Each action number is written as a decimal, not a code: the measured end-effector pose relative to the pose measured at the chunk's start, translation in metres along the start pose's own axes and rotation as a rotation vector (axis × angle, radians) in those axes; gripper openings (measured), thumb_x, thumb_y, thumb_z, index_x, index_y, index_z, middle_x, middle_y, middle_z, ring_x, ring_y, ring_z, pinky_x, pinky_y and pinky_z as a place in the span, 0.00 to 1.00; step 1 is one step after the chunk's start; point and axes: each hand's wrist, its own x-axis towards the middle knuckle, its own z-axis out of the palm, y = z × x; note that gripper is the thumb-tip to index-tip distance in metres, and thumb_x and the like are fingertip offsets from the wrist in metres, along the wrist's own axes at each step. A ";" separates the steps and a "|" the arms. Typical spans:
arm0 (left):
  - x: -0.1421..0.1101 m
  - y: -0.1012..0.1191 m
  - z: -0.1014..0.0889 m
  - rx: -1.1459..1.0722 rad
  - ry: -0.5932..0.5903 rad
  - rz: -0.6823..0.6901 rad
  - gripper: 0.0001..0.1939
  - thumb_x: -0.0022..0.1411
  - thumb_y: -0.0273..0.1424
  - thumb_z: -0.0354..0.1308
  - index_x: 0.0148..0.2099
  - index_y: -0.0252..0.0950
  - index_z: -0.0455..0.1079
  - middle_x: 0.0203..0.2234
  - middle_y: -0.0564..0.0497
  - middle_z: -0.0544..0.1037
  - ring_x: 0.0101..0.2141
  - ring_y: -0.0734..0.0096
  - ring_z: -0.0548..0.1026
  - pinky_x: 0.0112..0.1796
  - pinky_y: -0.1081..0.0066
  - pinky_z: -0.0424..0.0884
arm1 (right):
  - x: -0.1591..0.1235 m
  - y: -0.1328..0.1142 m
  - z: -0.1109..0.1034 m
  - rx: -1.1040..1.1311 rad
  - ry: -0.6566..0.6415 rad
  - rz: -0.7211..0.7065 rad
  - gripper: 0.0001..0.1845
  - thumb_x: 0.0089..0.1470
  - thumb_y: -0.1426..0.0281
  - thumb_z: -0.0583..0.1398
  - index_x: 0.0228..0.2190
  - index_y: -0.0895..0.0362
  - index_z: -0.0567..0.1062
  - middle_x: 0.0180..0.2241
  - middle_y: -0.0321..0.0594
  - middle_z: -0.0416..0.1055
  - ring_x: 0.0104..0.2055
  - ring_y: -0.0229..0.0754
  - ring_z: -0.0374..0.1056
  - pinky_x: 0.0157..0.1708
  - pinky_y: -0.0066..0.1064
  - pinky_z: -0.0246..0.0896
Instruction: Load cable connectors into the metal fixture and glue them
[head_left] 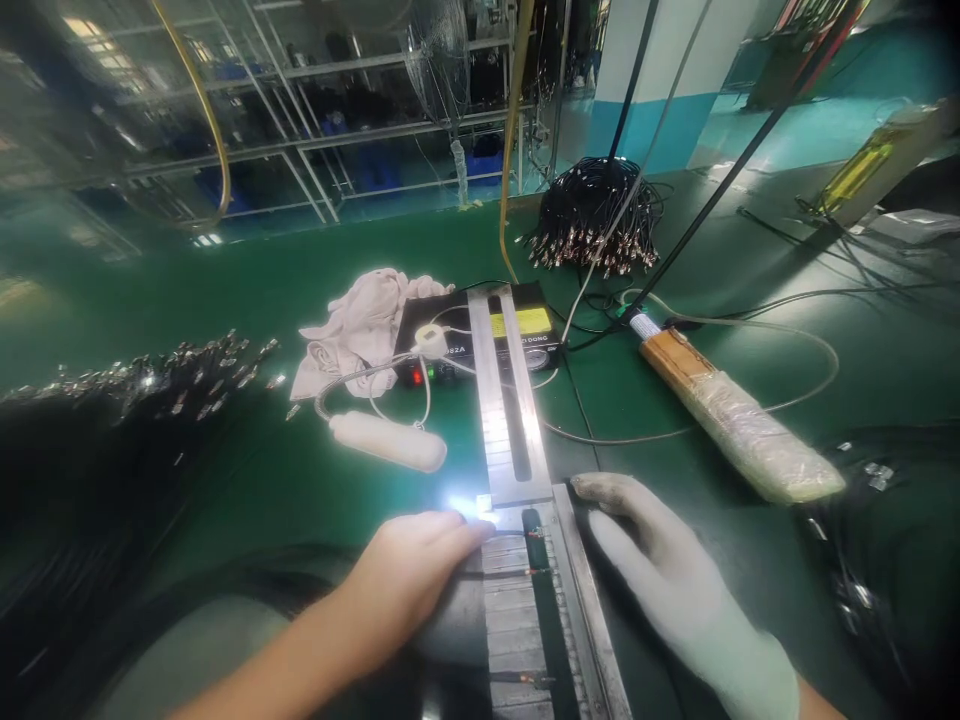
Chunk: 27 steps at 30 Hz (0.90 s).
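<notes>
The slotted metal jig (499, 455) points lengthwise from me to the black box (453, 352), its far end over it. Nearer than the box, my left hand (416, 565) reaches the jig's left edge, palm down, grip unclear; my gloved right hand (667, 570) curves wide beside the right.

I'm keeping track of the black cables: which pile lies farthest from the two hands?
The rounded pile beyond the black box, its coppery ends fanned out; the left pile and right pile lie nearer, toward the picture's sides.

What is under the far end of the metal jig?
A black box with a yellow label shows on both sides; the part beneath the metal jig is hidden.
</notes>
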 end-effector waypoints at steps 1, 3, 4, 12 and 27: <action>0.000 -0.002 0.001 -0.022 -0.008 -0.013 0.17 0.74 0.24 0.39 0.49 0.35 0.69 0.23 0.55 0.70 0.23 0.75 0.69 0.25 0.75 0.63 | 0.000 -0.001 0.000 -0.012 0.002 -0.006 0.13 0.61 0.61 0.57 0.43 0.52 0.77 0.46 0.44 0.78 0.48 0.50 0.74 0.54 0.46 0.70; -0.002 -0.004 0.004 -0.038 -0.018 -0.020 0.16 0.74 0.23 0.41 0.49 0.36 0.70 0.25 0.54 0.72 0.25 0.74 0.70 0.27 0.75 0.63 | 0.000 -0.002 -0.001 -0.030 0.000 -0.017 0.12 0.62 0.62 0.57 0.42 0.51 0.78 0.45 0.43 0.78 0.48 0.49 0.74 0.54 0.45 0.70; -0.005 -0.005 0.007 -0.024 -0.004 -0.022 0.16 0.74 0.23 0.41 0.49 0.37 0.70 0.28 0.53 0.74 0.27 0.73 0.70 0.29 0.74 0.64 | -0.001 -0.002 -0.001 -0.034 -0.001 -0.023 0.12 0.62 0.62 0.57 0.41 0.51 0.78 0.45 0.42 0.78 0.48 0.49 0.74 0.53 0.45 0.71; -0.038 0.007 0.017 0.273 -0.070 -0.109 0.26 0.69 0.19 0.40 0.62 0.41 0.65 0.32 0.50 0.71 0.33 0.65 0.65 0.38 0.64 0.60 | 0.002 -0.005 0.000 -0.052 -0.013 -0.058 0.12 0.62 0.62 0.56 0.41 0.51 0.78 0.44 0.41 0.78 0.47 0.49 0.74 0.51 0.44 0.71; -0.012 0.028 0.004 0.178 0.016 -0.092 0.13 0.74 0.26 0.41 0.47 0.32 0.67 0.31 0.47 0.74 0.30 0.69 0.71 0.29 0.72 0.70 | 0.002 -0.007 -0.001 -0.040 -0.028 -0.047 0.13 0.62 0.61 0.55 0.41 0.52 0.77 0.44 0.43 0.78 0.46 0.50 0.74 0.50 0.44 0.71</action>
